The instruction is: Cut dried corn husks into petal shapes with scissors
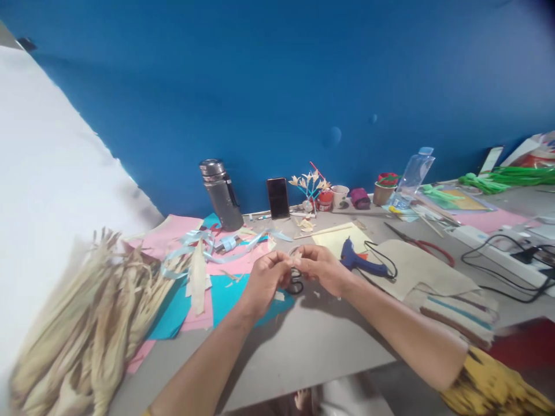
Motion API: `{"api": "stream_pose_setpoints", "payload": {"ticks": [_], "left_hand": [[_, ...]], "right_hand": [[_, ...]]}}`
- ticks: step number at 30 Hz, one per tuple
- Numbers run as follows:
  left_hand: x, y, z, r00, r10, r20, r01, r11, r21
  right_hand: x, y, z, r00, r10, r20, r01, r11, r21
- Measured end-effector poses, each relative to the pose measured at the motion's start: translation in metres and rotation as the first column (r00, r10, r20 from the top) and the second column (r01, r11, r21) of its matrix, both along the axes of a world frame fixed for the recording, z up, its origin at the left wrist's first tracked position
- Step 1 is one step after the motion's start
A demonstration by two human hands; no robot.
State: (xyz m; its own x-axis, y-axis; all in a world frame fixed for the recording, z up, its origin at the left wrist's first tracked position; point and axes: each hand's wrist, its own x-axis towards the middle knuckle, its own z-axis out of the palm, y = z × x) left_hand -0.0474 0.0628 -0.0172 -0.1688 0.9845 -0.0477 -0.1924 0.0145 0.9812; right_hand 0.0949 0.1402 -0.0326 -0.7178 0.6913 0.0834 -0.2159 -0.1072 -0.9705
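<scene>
My left hand (pixel 267 280) and my right hand (pixel 321 268) meet over the front middle of the table, fingertips pinched together. Between them is a small pale piece (pixel 296 257), mostly hidden by the fingers. A dark coiled wire or cord (pixel 295 284) hangs just below the fingertips, beside my left fingers; whether it is joined to the pale piece I cannot tell. Blue paper (pixel 229 294) lies beneath and left of my left hand. To the right of my right hand rests a blue glue gun (pixel 364 261) with a black cord.
Dried corn husks (pixel 99 323) fill the left side. Along the blue wall stand a grey flask (pixel 222 196), a phone (pixel 278 198), a husk-flower piece (pixel 310 188), a paper cup (pixel 340 196) and a plastic bottle (pixel 411 176). Scissors (pixel 427 245) and a power strip (pixel 498 254) lie right.
</scene>
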Motion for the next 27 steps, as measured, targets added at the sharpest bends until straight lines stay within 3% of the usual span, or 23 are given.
{"api": "stream_pose_setpoints", "payload": {"ticks": [5,10,15,19,22,27], "left_hand": [[-0.0031,-0.0030,0.0003,0.985,-0.162,-0.053,0.162,0.987,0.004],[-0.0059,-0.0047,0.0021,0.955,-0.294,0.032,0.293,0.955,0.039],[-0.0067,-0.0018,0.0010,0.943,-0.276,0.184,0.277,0.961,0.023],[-0.0058,-0.0009,0.0000,0.968,-0.227,0.107,0.228,0.974,0.007],[-0.0047,-0.0018,-0.0007,0.978,-0.210,0.012,0.210,0.978,0.014],[-0.0048,-0.0039,0.0003,0.954,-0.286,0.093,0.286,0.958,0.016]], "right_hand": [[0.0028,-0.0007,0.0010,0.997,0.070,-0.013,-0.070,0.997,-0.029],[0.0056,0.0044,-0.0044,0.986,0.150,-0.075,-0.159,0.980,-0.119],[0.0092,0.0086,-0.0030,0.964,0.195,-0.179,-0.231,0.949,-0.216],[0.0065,0.0039,0.0013,0.982,0.091,-0.163,-0.113,0.985,-0.132],[0.0031,0.0004,0.0019,0.993,0.024,-0.118,-0.043,0.986,-0.162],[0.0044,0.0024,0.0003,0.974,0.122,-0.190,-0.173,0.944,-0.279]]}}
